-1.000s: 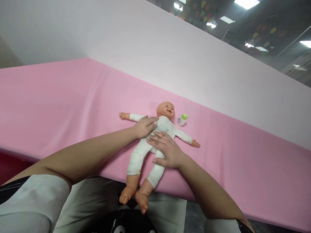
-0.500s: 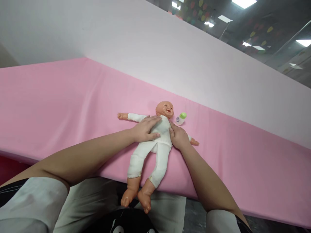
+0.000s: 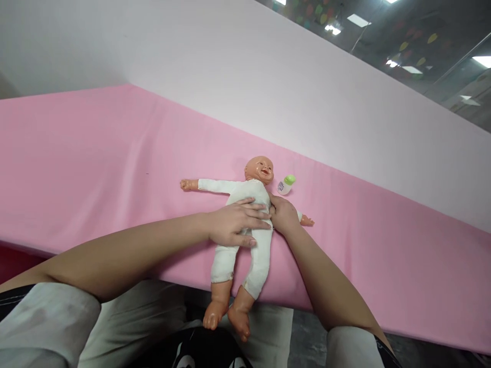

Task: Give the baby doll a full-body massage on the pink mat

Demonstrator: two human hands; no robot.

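A baby doll (image 3: 250,191) with a white cloth body lies on its back on the pink-covered table. Its arms are spread and its feet hang past the near edge. Flat across the doll's lower belly and hip rests my left hand (image 3: 238,223), fingers apart. My right hand (image 3: 284,214) is closed against the doll's side near its armpit, over part of its arm; some of its fingertips are hidden. Beside the doll's head, a small white bottle with a green cap (image 3: 286,184) leans on the cover, touched by neither hand.
The pink cover (image 3: 88,153) stretches to both sides and meets a pale wall (image 3: 215,66) behind. Above the wall on the right is a glass pane (image 3: 402,46) with ceiling lights showing. My legs are below the near edge.
My left hand has slid down from the doll's chest to its lower belly. The doll's legs have shifted slightly right. My right hand stays at the doll's side.
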